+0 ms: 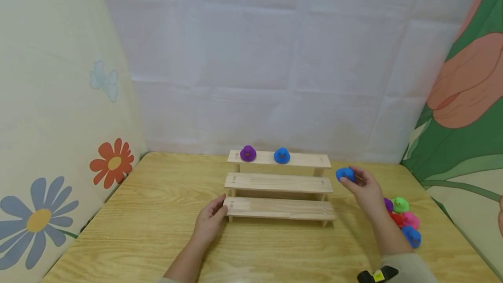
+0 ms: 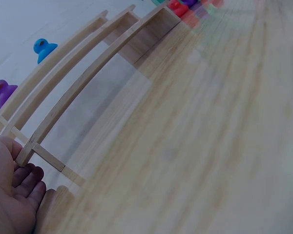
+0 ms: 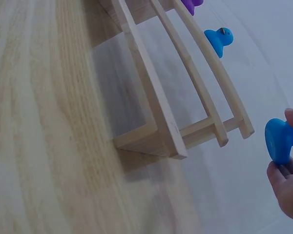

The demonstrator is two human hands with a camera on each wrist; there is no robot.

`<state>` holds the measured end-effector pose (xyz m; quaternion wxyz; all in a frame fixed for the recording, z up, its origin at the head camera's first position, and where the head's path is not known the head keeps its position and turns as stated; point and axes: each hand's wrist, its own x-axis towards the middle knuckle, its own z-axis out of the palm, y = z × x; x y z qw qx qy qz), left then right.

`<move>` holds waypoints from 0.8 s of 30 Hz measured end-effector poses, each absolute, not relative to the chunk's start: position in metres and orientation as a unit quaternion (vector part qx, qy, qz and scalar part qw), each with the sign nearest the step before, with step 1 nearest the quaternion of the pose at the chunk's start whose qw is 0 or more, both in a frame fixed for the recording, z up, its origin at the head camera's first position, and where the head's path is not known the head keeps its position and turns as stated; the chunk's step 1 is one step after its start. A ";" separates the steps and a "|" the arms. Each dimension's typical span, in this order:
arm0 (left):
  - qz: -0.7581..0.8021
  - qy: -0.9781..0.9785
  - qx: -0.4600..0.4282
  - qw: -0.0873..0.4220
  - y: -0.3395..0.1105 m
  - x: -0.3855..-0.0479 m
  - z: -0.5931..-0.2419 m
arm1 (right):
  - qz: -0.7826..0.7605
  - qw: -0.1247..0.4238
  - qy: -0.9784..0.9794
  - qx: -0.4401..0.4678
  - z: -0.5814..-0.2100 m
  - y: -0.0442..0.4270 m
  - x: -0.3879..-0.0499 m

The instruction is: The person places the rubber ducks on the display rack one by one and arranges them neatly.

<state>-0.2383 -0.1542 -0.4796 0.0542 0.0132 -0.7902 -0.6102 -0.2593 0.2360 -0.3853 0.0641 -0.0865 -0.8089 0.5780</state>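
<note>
A three-step wooden shelf (image 1: 280, 208) stands on the table. On its top step sit a purple rubber duck (image 1: 248, 153) at the left and a blue rubber duck (image 1: 282, 156) near the middle. My left hand (image 1: 210, 222) holds the left end of the lowest step; in the left wrist view the thumb (image 2: 9, 145) lies at the board's end, with the other fingers below it. To the right of the shelf, my right hand (image 1: 366, 188) pinches a second blue rubber duck (image 1: 344, 174), held above the table and apart from the shelf. The right wrist view shows this duck's flat base (image 3: 272, 140).
At the right of the table (image 1: 129, 230) lies a cluster of rubber ducks: a green duck (image 1: 401, 205), a pink duck (image 1: 411, 220), a blue duck (image 1: 411, 236), a red one and a purple one partly hidden. A white cloth (image 1: 255, 56) hangs behind; printed panels flank both sides.
</note>
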 end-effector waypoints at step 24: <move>-0.611 -0.790 0.009 0.054 -0.155 -0.235 -0.476 | 0.584 0.071 -0.808 0.000 -0.367 0.201 -0.302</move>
